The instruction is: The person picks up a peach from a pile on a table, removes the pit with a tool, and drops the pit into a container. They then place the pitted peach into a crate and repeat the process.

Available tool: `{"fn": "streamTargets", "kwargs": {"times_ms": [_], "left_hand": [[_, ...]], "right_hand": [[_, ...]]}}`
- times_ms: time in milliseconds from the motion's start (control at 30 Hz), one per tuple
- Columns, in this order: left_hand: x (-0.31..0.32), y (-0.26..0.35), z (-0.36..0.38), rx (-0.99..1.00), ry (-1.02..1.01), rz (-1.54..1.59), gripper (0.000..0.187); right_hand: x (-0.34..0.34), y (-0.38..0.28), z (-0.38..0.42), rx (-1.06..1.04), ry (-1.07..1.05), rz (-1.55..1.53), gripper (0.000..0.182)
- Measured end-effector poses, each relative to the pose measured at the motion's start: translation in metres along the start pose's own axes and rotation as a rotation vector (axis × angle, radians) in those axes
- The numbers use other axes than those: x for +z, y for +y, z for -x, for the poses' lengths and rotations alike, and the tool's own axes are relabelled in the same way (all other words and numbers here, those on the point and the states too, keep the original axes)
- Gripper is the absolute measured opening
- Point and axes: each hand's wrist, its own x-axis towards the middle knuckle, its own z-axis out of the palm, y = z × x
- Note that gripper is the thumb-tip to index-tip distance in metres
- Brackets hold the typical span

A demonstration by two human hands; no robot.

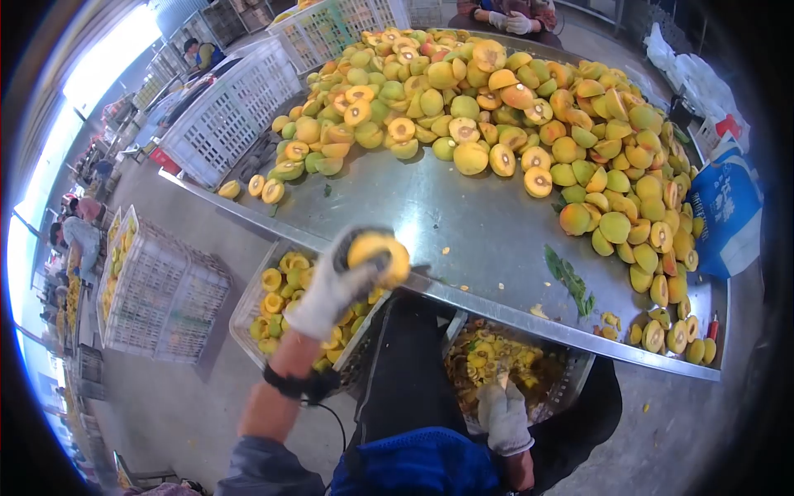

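My left hand (pixel 331 285), in a white glove with dark grey fingertips, is wrapped around a yellow peach half (pixel 394 258) above the near edge of the steel table (pixel 372 194). My right hand (pixel 504 420), also gloved, hangs low over a crate of scraps (pixel 565 387). Its fingers are closed, and a thin tip pokes out past them; what it belongs to cannot be made out. Below my left hand stands a crate (pixel 242 318) of pitted peach halves. A large heap of halved peaches (pixel 471 107), many with pits showing, covers the table's far side.
White plastic crates (pixel 227 116) stand at the table's left end. Another stacked crate (pixel 165 285) is on the floor at left. A blue bag (pixel 729 211) hangs at the right edge. Leaves (pixel 569 281) lie on the table. Across it are a co-worker's gloved hands (pixel 510 22).
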Motion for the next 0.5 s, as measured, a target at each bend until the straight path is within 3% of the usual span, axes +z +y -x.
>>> {"fn": "streamTargets", "kwargs": {"times_ms": [133, 167, 200, 233, 300, 467, 500], "left_hand": [[0.061, -0.035, 0.065, 0.135, -0.015, 0.075, 0.029], [0.074, -0.047, 0.070, 0.174, -0.025, 0.069, 0.032], [0.087, -0.057, 0.075, 0.172, -0.041, 0.112, 0.034], [0.099, -0.064, 0.078, 0.161, -0.060, 0.162, 0.037], [0.119, -0.060, 0.081, -0.060, -0.141, 0.547, 0.042], [0.133, -0.078, 0.089, 0.061, -0.241, 0.402, 0.040], [0.134, -0.077, 0.090, 0.049, -0.239, 0.354, 0.041]], "right_hand": [[0.017, -0.018, 0.017, -0.192, -0.099, -0.231, 0.018], [0.014, -0.027, 0.023, -0.294, -0.084, 0.133, 0.019], [0.017, -0.031, 0.025, -0.285, -0.056, 0.258, 0.020], [0.021, -0.037, 0.030, -0.368, -0.001, 0.316, 0.021], [0.025, -0.046, 0.034, -0.485, 0.062, 0.386, 0.021], [0.017, -0.036, 0.027, -0.741, 0.192, 0.612, 0.023], [0.016, -0.038, 0.028, -0.673, 0.191, 0.584, 0.023]]}}
